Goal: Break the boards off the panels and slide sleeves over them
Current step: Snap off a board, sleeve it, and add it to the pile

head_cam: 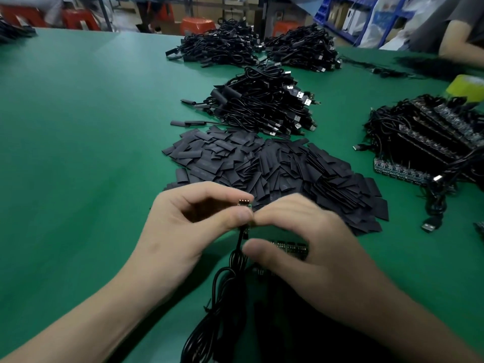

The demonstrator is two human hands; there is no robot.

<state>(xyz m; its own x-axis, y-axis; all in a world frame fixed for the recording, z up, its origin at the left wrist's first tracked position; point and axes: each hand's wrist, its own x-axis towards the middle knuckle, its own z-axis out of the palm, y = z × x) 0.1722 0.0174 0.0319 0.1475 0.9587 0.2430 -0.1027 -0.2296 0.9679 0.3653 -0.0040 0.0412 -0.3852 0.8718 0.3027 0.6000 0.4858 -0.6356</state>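
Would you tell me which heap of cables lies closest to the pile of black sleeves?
The middle heap, directly behind the sleeve pile; the others lie farther back or off to the right.

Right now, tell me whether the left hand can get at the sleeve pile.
Probably yes: the sleeve pile lies just beyond the left hand with nothing between, but it is pinching a board.

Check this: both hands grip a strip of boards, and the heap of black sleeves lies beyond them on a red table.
Only the colour is wrong: the head view shows a green table. Left hand and right hand grip the boards, sleeves beyond.
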